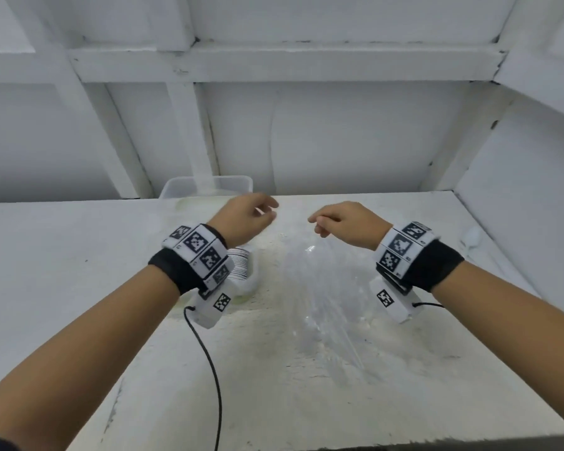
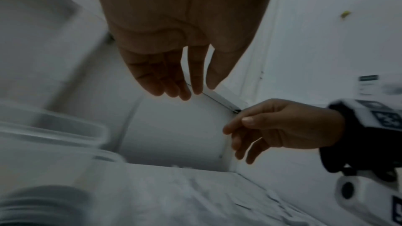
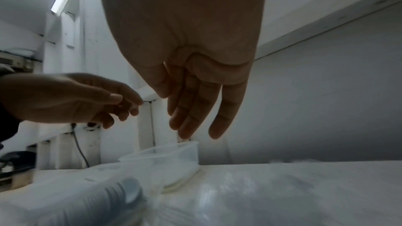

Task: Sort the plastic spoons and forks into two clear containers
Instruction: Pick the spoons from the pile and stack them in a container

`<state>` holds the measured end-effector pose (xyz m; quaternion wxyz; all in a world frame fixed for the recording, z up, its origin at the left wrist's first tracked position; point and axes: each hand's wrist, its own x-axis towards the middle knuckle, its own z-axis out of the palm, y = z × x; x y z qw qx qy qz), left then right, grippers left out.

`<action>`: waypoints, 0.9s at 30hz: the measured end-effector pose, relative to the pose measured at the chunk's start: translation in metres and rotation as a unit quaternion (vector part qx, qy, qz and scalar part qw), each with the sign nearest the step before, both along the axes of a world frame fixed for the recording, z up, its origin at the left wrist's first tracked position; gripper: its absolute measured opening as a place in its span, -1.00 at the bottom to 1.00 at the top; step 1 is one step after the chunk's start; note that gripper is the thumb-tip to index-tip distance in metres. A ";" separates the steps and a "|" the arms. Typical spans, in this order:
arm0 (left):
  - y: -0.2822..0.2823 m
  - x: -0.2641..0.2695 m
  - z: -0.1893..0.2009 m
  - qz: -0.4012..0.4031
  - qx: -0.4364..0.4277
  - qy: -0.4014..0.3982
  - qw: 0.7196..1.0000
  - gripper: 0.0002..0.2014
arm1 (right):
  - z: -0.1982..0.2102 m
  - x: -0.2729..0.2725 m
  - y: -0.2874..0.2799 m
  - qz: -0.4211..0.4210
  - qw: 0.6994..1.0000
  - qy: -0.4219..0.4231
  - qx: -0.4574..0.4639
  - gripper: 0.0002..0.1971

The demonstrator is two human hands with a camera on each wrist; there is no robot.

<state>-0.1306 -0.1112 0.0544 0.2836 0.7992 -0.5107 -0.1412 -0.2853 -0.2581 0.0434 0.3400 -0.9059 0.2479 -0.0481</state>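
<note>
Hovering above the desk [image 1: 62,288], the left hand [image 1: 245,219] and right hand [image 1: 349,222] both hang empty with fingers relaxed and loosely spread over a crumpled transparent plastic bag [image 1: 326,294], which appears to hold the clear cutlery, though single spoons and forks cannot be told apart in it. One clear, rounded-corner container [image 1: 205,187] stands at the desk's far edge just beyond the left hand, and a ribbed white stack [image 1: 238,265] sits below the left wrist. Likely risks: the thin, glossy film may slip or snag, and the near-invisible, lightweight pieces may be missorted.
</note>
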 end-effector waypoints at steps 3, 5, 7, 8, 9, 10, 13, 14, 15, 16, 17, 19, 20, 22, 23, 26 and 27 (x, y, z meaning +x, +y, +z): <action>-0.045 -0.042 -0.006 -0.079 0.017 0.004 0.997 -0.74 | -0.013 -0.049 -0.023 -0.054 0.998 0.032 -0.005 -0.74; -0.071 -0.068 -0.014 -0.127 0.045 -0.002 0.991 -0.72 | -0.023 -0.081 -0.037 -0.090 0.994 0.056 -0.003 -0.74; -0.098 -0.093 -0.023 -0.170 0.077 -0.004 0.982 -0.70 | -0.032 -0.112 -0.050 -0.126 0.988 0.087 -0.009 -0.74; -0.111 -0.104 -0.028 -0.187 0.093 -0.003 0.978 -0.70 | -0.036 -0.127 -0.056 -0.143 0.984 0.100 -0.014 -0.74; -0.120 -0.112 -0.034 -0.198 0.109 -0.007 0.974 -0.70 | -0.041 -0.137 -0.060 -0.157 0.981 0.111 -0.018 -0.74; -0.132 -0.122 -0.039 -0.208 0.127 -0.012 0.970 -0.70 | -0.044 -0.150 -0.065 -0.172 0.977 0.125 -0.024 -0.73; -0.160 -0.141 -0.056 -0.214 0.182 -0.043 0.959 -0.71 | -0.058 -0.177 -0.078 -0.217 0.961 0.164 -0.047 -0.72; -0.168 -0.145 -0.062 -0.217 0.199 -0.052 0.954 -0.71 | -0.064 -0.183 -0.083 -0.233 0.956 0.169 -0.053 -0.73; -0.173 -0.149 -0.068 -0.220 0.214 -0.060 0.950 -0.69 | -0.071 -0.188 -0.087 -0.249 0.951 0.174 -0.062 -0.73; -0.178 -0.151 -0.073 -0.224 0.226 -0.069 0.946 -0.67 | -0.076 -0.191 -0.092 -0.265 0.945 0.179 -0.074 -0.72; -0.182 -0.154 -0.078 -0.228 0.235 -0.079 0.942 -0.63 | -0.082 -0.193 -0.097 -0.280 0.938 0.185 -0.086 -0.70; -0.189 -0.159 -0.084 -0.244 0.244 -0.106 0.932 -0.54 | -0.088 -0.194 -0.103 -0.297 0.923 0.220 -0.103 -0.64; -0.192 -0.160 -0.087 -0.257 0.248 -0.120 0.926 -0.49 | -0.090 -0.193 -0.105 -0.301 0.915 0.247 -0.103 -0.61; -0.197 -0.162 -0.090 -0.273 0.265 -0.127 0.916 -0.39 | -0.093 -0.191 -0.108 -0.310 0.903 0.287 -0.079 -0.54; -0.200 -0.161 -0.092 -0.274 0.276 -0.125 0.913 -0.37 | -0.094 -0.190 -0.109 -0.312 0.899 0.299 -0.070 -0.53; -0.203 -0.158 -0.100 -0.256 0.292 -0.143 0.910 -0.43 | -0.096 -0.183 -0.108 -0.288 0.900 0.316 -0.080 -0.55; -0.203 -0.158 -0.101 -0.246 0.289 -0.150 0.913 -0.48 | -0.097 -0.180 -0.107 -0.278 0.904 0.313 -0.083 -0.58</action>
